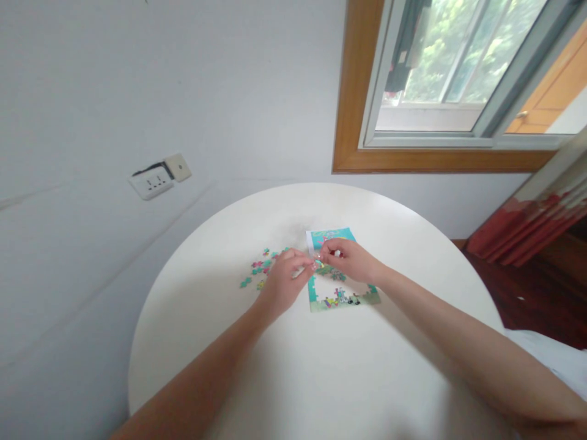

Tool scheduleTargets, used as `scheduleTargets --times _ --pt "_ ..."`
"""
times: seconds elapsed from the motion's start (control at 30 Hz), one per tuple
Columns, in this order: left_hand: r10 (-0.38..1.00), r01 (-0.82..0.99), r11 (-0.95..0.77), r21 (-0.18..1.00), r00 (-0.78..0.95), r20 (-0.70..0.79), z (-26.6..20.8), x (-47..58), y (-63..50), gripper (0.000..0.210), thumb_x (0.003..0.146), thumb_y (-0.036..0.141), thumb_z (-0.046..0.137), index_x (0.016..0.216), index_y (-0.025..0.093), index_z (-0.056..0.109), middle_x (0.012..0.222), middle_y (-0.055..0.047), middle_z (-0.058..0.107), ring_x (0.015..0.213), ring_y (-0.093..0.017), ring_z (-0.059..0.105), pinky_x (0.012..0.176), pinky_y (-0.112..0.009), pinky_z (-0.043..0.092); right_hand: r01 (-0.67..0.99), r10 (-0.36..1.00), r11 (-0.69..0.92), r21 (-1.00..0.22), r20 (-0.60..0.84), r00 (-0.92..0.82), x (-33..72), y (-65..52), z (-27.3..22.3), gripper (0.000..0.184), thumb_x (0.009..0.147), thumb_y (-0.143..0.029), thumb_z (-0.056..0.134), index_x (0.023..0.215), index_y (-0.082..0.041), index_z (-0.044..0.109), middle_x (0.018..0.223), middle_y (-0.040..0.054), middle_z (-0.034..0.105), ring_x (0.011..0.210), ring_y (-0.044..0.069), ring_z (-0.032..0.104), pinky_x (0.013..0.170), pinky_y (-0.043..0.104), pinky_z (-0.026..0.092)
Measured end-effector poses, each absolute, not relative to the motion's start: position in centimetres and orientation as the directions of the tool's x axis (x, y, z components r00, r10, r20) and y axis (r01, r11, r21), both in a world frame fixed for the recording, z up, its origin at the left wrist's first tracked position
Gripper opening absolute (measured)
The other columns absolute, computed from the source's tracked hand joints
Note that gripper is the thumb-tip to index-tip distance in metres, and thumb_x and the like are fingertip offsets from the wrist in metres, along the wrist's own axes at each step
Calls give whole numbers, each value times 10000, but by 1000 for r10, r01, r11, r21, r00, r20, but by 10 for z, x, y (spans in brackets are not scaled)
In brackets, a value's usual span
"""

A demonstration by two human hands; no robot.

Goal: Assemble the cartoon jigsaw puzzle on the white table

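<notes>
L hand (287,277) & R hand (352,261) inward, tips close over puzzle (340,297), grips unclear

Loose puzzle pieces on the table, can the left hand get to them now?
Probably yes: the left hand is close beside the loose puzzle pieces on the white table, and nothing seems to stand between them.

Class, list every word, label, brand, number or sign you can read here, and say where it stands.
None can be read.
Puzzle sheet: possible lettering near the top, too small and blurred.
Wall socket: no legible marking.
</notes>
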State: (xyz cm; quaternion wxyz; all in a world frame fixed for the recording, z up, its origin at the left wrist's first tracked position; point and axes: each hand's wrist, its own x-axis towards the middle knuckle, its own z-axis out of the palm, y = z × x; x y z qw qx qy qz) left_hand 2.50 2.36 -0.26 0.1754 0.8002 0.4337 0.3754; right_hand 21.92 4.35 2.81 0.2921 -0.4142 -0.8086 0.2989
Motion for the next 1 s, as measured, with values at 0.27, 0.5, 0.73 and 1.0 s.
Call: scheduleTargets --times 0.27,0.5,0.73,1.0 --pt "690 578 -724 377 604 399 -3 40 -2 222 903 208 521 1072 235 663 1039 -59 601 1039 -226 502 929 -394 413 729 924 375 -573 163 -347 263 25 7 301 874 -357 524 690 -168 669 729 23 643 721 140 553 699 241 408" --pt "667 606 -744 281 650 364 -12 46 -5 231 871 249 592 1099 214 607 1118 -70 586 1122 -248 464 975 -415 394 852 940 340 -399 127 -315 262 21 -1 266 858 -370 572 705 -187 692 782 39 665 820 174 556 762 262 383" --pt "636 592 -770 237 685 356 -17 48 -5 264 886 302 571 1137 223 578 1171 -84 571 1146 -261 458 998 -443 381 871 942 333 -362 83 -326 261 20 -1 231 864 -344 572 742 -192 696 812 37 656 839 172 539 786 267 362" --pt "645 597 -762 250 670 367 -18 49 -3 226 892 300 559 1097 215 600 1129 -84 589 1119 -259 472 978 -440 398 894 943 326 -307 45 -329 261 18 2 249 871 -405 575 763 -214 693 847 42 645 894 195 514 768 291 330"
